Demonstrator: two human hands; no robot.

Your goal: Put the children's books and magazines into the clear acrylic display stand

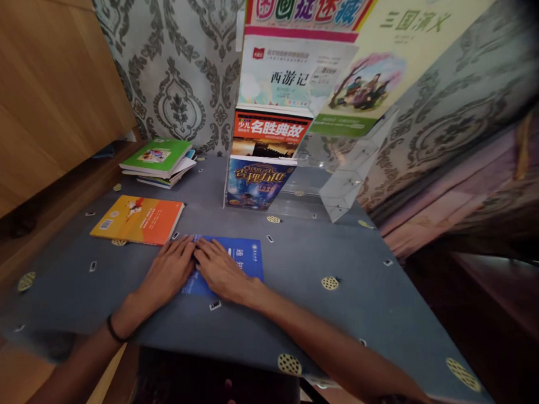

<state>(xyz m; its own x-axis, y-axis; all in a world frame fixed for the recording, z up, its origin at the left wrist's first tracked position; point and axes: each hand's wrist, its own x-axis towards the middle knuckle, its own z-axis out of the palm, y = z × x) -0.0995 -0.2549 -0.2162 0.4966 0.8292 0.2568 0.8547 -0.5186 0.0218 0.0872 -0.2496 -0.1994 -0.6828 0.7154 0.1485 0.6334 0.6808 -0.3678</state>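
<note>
A blue booklet [251, 258] with white printed characters lies flat on the table, turned sideways to me. My left hand [169, 269] rests at its left edge, fingers stretched out and side by side. Across the booklet's left half lies my right hand [221, 268], also flat, its fingertips meeting those of the left. Both hands cover part of the cover, and neither grips anything that I can see. Just beyond my left hand is an orange-and-yellow book [137, 221], lying flat.
A clear acrylic rack [346, 184] holds several books upright in tiers, with a blue book [260, 181] lowest. At the back left lies a stack topped by a green book [155, 156]. A grey pineapple-print cloth [300, 313] covers the table; a wooden cabinet [49, 98] stands left.
</note>
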